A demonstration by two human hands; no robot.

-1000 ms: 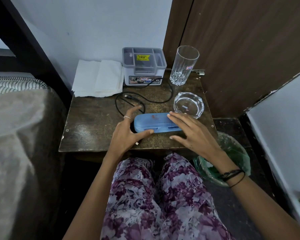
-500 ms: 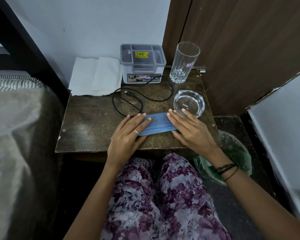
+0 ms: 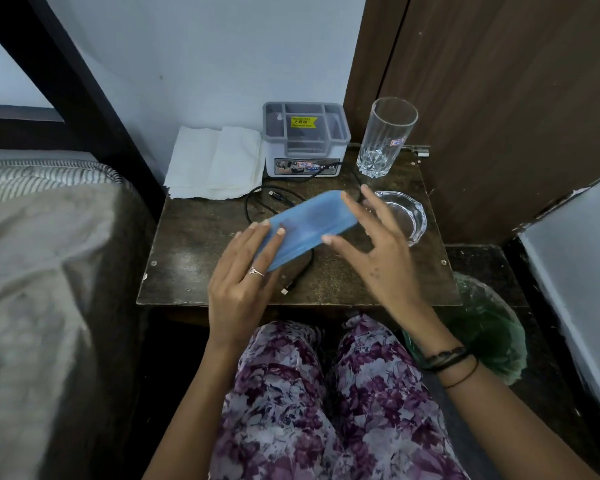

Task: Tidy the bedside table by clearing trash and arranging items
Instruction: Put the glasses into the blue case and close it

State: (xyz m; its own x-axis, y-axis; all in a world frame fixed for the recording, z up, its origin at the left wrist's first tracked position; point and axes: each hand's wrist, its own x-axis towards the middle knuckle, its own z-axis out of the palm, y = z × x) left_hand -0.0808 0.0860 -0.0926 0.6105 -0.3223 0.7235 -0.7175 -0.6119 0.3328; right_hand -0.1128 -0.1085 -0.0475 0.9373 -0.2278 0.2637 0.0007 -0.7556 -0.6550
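Note:
A long blue plastic case (image 3: pixel 309 223) is lifted off the dark wooden bedside table (image 3: pixel 187 258) and tilted, its right end higher. My left hand (image 3: pixel 243 275) grips its lower left end, fingers over the top. My right hand (image 3: pixel 371 237) holds its right end with thumb and spread fingers. A black cable (image 3: pixel 274 202) lies looped on the table under the case, one plug (image 3: pixel 286 291) near the front edge.
At the back of the table stand folded white napkins (image 3: pixel 215 164), a grey and white organiser box (image 3: pixel 305 140) and a tall empty glass (image 3: pixel 385 136). A glass ashtray (image 3: pixel 409 213) sits at the right. A green bag-lined bin (image 3: pixel 485 327) is on the floor right; a bed left.
The blue case lay flat on the table under both hands; now both hands have raised it and turned it diagonally, right end up and away.

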